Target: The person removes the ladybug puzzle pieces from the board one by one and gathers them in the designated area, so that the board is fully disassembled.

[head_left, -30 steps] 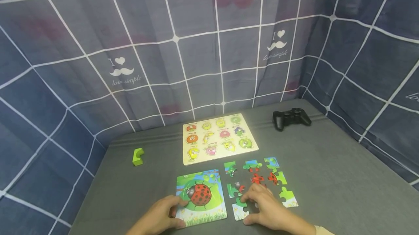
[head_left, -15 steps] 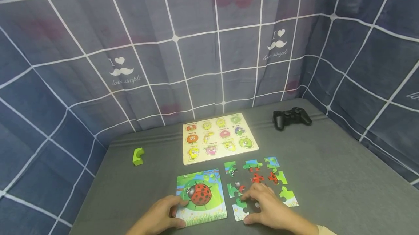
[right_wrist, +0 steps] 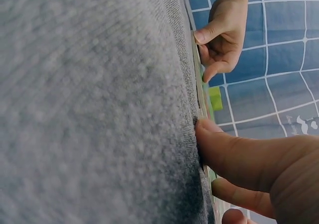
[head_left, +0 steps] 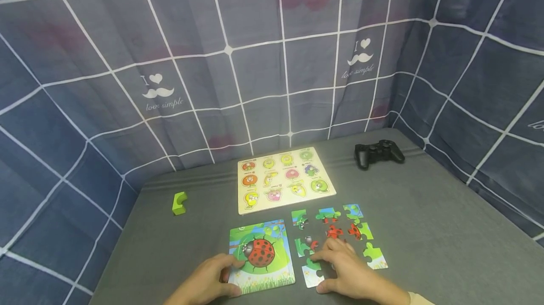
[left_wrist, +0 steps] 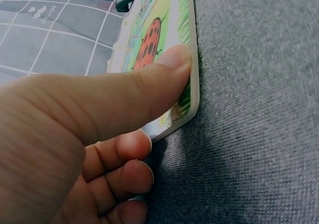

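A square ladybug picture board [head_left: 278,267] lies flat on the grey cloth in front, with my left hand [head_left: 208,279] gripping its lower left corner. In the left wrist view the thumb [left_wrist: 149,84] presses on the printed face, near the edge, while the other fingers curl below the corner. Beside the board, loose ladybug jigsaw pieces are spread in rough rows. My right hand [head_left: 350,272] pinches the lower left jigsaw piece [head_left: 312,277], thumb at its bottom edge and index finger at its top. The palm and fingers cover some pieces around the middle.
Behind the board lies a wooden fruit puzzle [head_left: 280,203]. A black game controller [head_left: 379,153] rests at the back right and a green block [head_left: 179,203] at the left. Jigsaw pieces, such as a corner one [head_left: 374,255], flank my right hand. A checked curtain [head_left: 255,73] encloses the table.
The lower left jigsaw piece has shifted very slightly right with my right fingers. My left hand and the ladybug board stay in place.
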